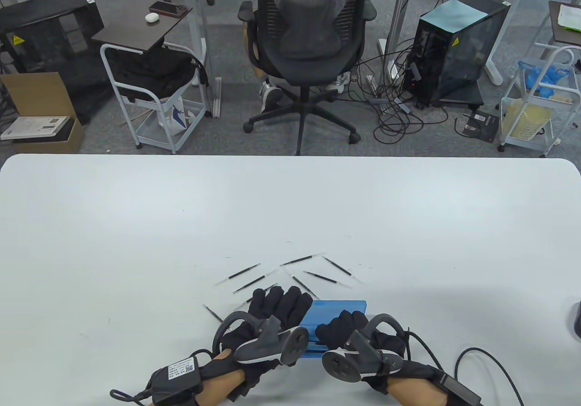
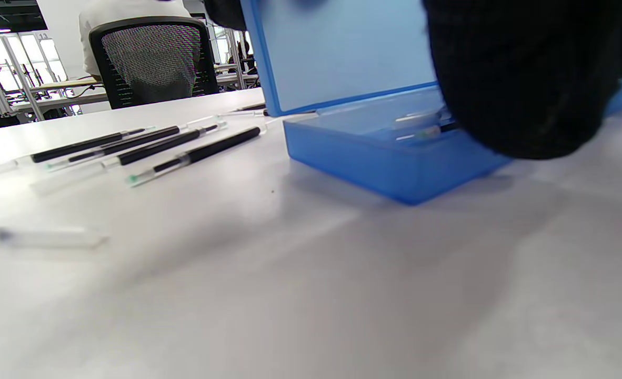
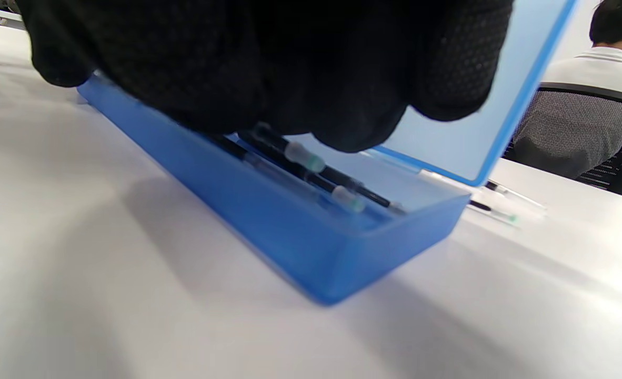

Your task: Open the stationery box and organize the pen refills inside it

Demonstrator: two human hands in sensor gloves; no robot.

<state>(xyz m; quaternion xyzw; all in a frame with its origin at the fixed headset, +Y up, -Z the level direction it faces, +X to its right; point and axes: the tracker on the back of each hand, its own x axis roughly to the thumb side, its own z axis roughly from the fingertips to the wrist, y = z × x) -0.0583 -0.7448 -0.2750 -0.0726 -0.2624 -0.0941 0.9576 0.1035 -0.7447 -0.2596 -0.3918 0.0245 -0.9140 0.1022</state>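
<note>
From the table view I see the blue stationery box near the table's front edge, lid up, with both my gloved hands on it. My left hand lies over the box's left end, fingers extended side by side toward the lid; whether they grip it I cannot tell from here. My right hand sits over the box's middle with fingers curled down into it. Loose pen refills lie scattered on the table just beyond the box, and one more refill lies left of my left hand. A black office chair stands behind the table.

In the left wrist view the box tray rests flat on the table, the lid standing upright behind it. A gloved hand reaches into the tray, where a refill shows. Four refills lie in a row to the left.

In the right wrist view my right-hand fingers curl down over refills in the tray; whether they pinch one I cannot tell.
</note>
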